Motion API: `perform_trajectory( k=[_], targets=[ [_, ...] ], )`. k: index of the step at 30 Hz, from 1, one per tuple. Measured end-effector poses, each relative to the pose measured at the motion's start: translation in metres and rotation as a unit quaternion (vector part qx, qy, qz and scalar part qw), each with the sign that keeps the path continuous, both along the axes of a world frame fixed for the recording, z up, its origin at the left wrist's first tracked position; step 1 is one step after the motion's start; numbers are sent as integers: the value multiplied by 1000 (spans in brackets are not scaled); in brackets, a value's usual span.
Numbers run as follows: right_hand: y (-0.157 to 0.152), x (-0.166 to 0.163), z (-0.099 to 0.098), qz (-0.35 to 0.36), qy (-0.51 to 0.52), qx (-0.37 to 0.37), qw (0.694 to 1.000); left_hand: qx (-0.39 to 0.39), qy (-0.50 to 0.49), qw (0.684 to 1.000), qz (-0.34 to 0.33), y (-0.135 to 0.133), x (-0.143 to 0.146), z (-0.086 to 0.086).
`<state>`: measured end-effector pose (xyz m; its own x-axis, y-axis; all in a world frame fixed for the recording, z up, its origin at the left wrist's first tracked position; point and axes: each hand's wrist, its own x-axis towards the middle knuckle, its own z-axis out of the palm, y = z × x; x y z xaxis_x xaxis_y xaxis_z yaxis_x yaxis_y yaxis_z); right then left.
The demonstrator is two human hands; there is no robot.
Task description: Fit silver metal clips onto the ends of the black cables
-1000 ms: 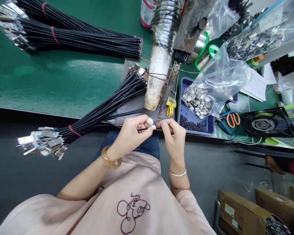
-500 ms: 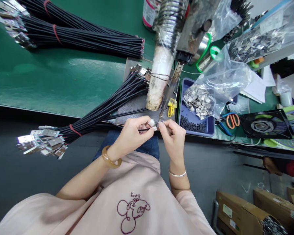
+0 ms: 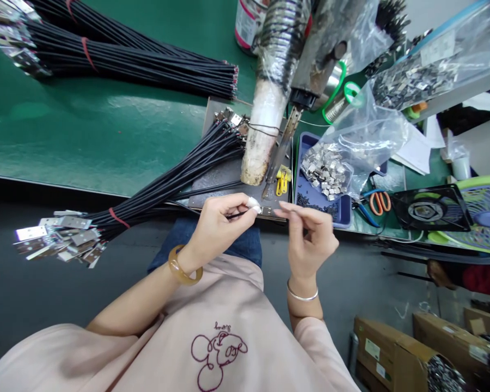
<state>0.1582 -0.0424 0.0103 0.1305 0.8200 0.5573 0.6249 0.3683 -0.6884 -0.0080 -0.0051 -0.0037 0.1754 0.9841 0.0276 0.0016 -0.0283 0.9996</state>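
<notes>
My left hand point(image 3: 227, 215), its thumb and finger wrapped in white at the tips, is pinched on the end of a black cable point(image 3: 237, 215). At its fingertips, by the near edge of a grey board, shows a small metal piece point(image 3: 266, 210), too small to make out fully. My right hand point(image 3: 310, 231) hovers to the right, apart from the cable; its fingers reach left and nothing shows in them. Above both hands, a soldering iron point(image 3: 283, 144) points down beside a taped, whitish tube point(image 3: 259, 136). A bundle of black cables point(image 3: 179, 158) with metal USB plugs lies at the left.
A blue tray point(image 3: 343, 218) holds metal shells and small black pieces beneath a plastic bag point(image 3: 371, 136). Yellow clips point(image 3: 282, 182), orange-handled pliers point(image 3: 379, 202), a black fan point(image 3: 430, 209) and solder spools point(image 3: 338, 106) stand around. More cable bundles point(image 3: 147, 62) lie at the back left.
My right hand has let go at the cable end and moved right, its fingers straightening. The left hand keeps its pinch on the cable. The view has shifted slightly.
</notes>
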Motion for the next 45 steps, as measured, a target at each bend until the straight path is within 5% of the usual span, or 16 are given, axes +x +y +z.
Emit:
perform_trajectory(
  k=[3,12,31,33,35,37,39,45],
  targets=[
    [2,-3,-1,56,-44,-32,997,0,-9,1000,-2,2,1,0],
    [15,-8,-7,94,110,-140,980,-9,-28,1000,-1,4,5,2],
    [10,0,-2,90,74,-142,983,13,16,1000,-9,0,5,3],
    [7,6,-1,34,50,-93,994,24,30,999,-20,-2,4,2],
    [5,11,3,-38,25,34,998,47,49,997,-48,-4,1,0],
    [3,16,11,-92,22,176,980,78,73,990,-89,-7,-3,-2],
    [2,20,19,-122,30,224,967,104,101,981,-125,-10,-8,-5],
    [17,60,17,-117,-85,-118,982,82,118,981,-128,-13,-15,-9]
  ],
)
